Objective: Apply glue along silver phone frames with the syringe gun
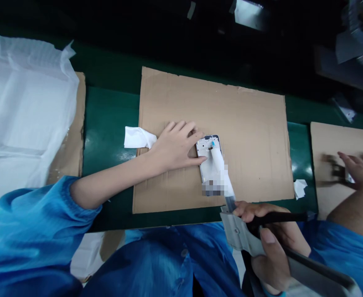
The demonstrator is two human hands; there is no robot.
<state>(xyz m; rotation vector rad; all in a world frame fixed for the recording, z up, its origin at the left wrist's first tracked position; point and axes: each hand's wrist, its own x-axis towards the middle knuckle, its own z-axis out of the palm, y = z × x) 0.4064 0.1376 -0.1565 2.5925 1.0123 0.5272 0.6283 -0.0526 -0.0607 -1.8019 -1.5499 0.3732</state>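
Observation:
A phone frame (205, 165) lies face up on a brown cardboard sheet, its inner side showing. My left hand (177, 146) steadies it from the left, with thumb and index finger at its upper left edge. In my right hand (269, 241) is a grey glue gun (240, 233), my fingers wrapped round its handle and black lever. Its white cartridge (220, 165) slants over the frame, and the blue nozzle tip (213, 144) is at the frame's upper part. Whether the tip touches the frame I cannot tell.
The cardboard sheet (249, 123) covers part of the green table (110, 115). A white cloth (136, 137) lies by my left wrist, and white foam sheeting (23, 107) spreads at left. A crumpled white scrap (300, 189) is at right, near a co-worker's hand (361, 167).

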